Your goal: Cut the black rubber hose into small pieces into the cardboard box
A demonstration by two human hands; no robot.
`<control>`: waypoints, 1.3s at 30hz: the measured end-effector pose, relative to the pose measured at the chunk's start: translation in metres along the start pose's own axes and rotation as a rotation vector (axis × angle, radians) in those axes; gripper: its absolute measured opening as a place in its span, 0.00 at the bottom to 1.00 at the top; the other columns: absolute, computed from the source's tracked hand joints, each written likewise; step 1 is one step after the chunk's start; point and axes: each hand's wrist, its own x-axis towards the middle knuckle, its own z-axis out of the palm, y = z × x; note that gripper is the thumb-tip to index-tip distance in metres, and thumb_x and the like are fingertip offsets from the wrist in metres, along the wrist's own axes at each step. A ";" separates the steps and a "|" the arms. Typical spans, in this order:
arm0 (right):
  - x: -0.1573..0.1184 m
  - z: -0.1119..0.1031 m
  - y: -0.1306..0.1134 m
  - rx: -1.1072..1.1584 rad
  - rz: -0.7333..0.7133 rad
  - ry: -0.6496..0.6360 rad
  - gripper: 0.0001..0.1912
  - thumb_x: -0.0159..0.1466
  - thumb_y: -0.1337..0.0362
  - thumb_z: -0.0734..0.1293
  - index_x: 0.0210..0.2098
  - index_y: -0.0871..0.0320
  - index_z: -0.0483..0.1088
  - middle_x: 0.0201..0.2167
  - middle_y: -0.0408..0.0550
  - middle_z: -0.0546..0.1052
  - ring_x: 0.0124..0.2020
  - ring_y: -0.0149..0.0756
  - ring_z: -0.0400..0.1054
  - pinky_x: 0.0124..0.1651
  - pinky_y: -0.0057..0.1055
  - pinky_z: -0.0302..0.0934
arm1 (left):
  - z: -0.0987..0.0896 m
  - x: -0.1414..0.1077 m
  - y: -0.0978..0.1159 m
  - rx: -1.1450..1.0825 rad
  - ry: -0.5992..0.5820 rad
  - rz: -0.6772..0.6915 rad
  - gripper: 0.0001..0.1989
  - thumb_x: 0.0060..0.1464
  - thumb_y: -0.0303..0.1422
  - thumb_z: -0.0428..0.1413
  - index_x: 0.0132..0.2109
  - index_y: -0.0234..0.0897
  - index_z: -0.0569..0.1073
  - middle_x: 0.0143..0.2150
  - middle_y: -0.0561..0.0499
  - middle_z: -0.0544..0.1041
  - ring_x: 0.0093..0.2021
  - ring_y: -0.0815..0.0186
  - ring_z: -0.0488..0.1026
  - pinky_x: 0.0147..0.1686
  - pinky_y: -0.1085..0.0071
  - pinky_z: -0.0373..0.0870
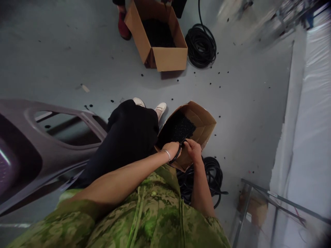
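My left hand [171, 149], a bracelet at its wrist, is closed around black-handled scissors [177, 156]. The blades point up and right toward my right hand [193, 150], whose fingers pinch the end of a thin black hose [185, 141]; most of it is hidden by the hand. Both hands are over an open cardboard box [204, 119] that stands by my legs. Small black cut pieces [182, 126] fill part of this box. Under my right forearm lies a loose coil of black hose [213, 174].
Ahead stands another cardboard box [170, 59] of black pieces, with a person's red shoe [123, 26] beside it and a second hose coil [201, 46]. A grey car body panel [64, 125] is at my left, a metal frame [258, 188] at right. Black bits dot the floor.
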 end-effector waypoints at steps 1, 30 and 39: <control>0.000 -0.002 -0.002 -0.003 -0.016 -0.026 0.14 0.65 0.59 0.61 0.44 0.53 0.77 0.41 0.48 0.80 0.43 0.38 0.74 0.47 0.32 0.65 | -0.001 0.000 0.000 -0.005 -0.006 -0.008 0.18 0.60 0.37 0.46 0.47 0.30 0.73 0.43 0.35 0.79 0.45 0.53 0.78 0.41 0.65 0.72; 0.000 0.014 0.003 -0.152 0.074 0.033 0.16 0.66 0.57 0.60 0.45 0.53 0.77 0.42 0.48 0.81 0.42 0.40 0.74 0.42 0.30 0.64 | -0.001 0.006 -0.002 0.025 -0.046 -0.005 0.18 0.58 0.35 0.48 0.46 0.29 0.77 0.42 0.35 0.80 0.45 0.53 0.78 0.41 0.67 0.72; -0.001 -0.003 -0.012 -0.338 -0.065 -0.010 0.13 0.67 0.57 0.62 0.43 0.53 0.77 0.36 0.48 0.79 0.37 0.36 0.72 0.35 0.26 0.58 | -0.005 0.004 -0.001 -0.006 -0.048 -0.030 0.19 0.57 0.36 0.49 0.49 0.30 0.75 0.44 0.38 0.80 0.45 0.55 0.78 0.39 0.70 0.71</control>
